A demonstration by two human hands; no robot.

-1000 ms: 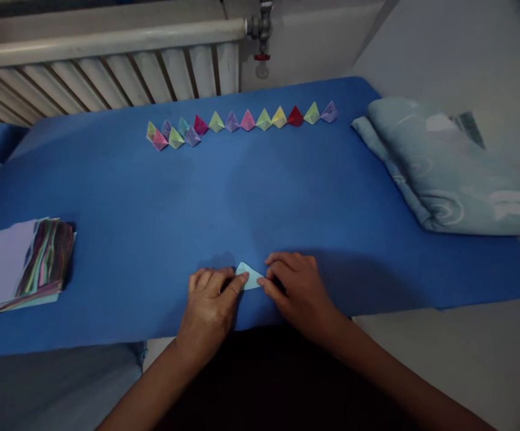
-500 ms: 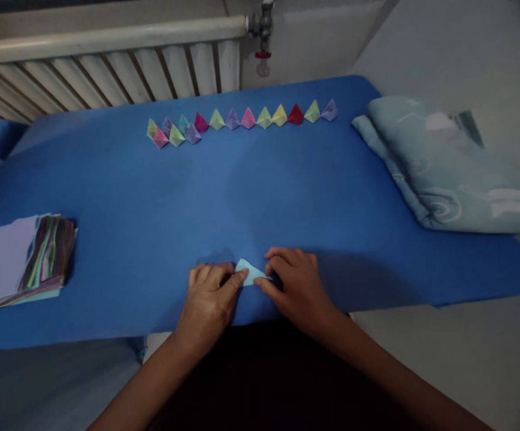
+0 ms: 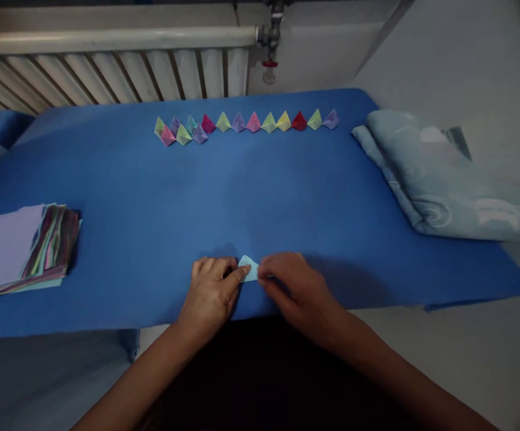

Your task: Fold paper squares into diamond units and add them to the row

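A small light-blue folded paper [image 3: 248,268] lies on the blue mat [image 3: 224,191] near its front edge. My left hand [image 3: 209,291] has its fingers curled and presses the paper's left side with a fingertip. Coming from the right, my right hand [image 3: 292,285] covers the paper's right part with closed fingers and pinches it. Only the paper's pointed top shows between the two hands.
A row of several small coloured folded paper shapes [image 3: 246,123] stands along the mat's far side. A stack of coloured paper sheets [image 3: 21,246] lies at the left. A folded pale-blue blanket [image 3: 440,179] rests at the right. A radiator [image 3: 107,66] runs behind.
My right hand has slid left over the paper, hiding more of it. The view has shifted slightly. My left hand stays in place.
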